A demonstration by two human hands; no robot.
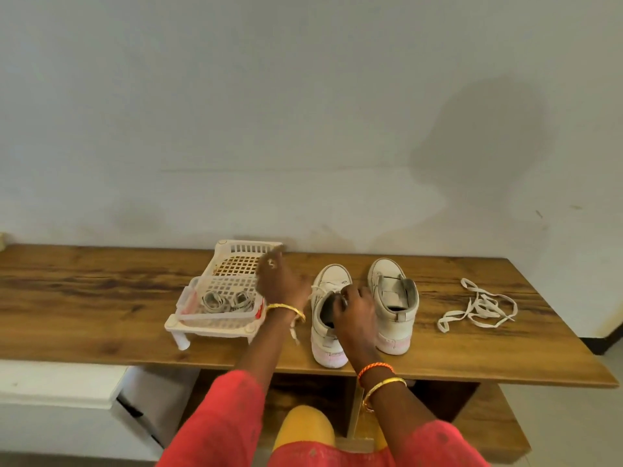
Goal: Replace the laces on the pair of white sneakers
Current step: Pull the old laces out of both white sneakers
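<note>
1. Wooden bench (101, 332) carries both sneakers; the left sneaker (325, 318) is still laced, steadied by the right hand (357, 315), whose fingers curl over its collar.
2. Soft, light lace (296, 335) trails by the left hand (279, 281); its grip is blurred.
3. Right sneaker (392, 298) stands unlaced, loose lace (478, 308) beyond.
4. Plastic basket (219, 298) holds coiled laces (226, 299).

home | wooden bench (101, 298) | stained painted wall (303, 129)

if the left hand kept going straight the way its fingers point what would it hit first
Probably the far rim of the white slotted plastic basket: the left hand reaches up and away over it. Depth is unclear, so it might pass over to the wall.
</note>
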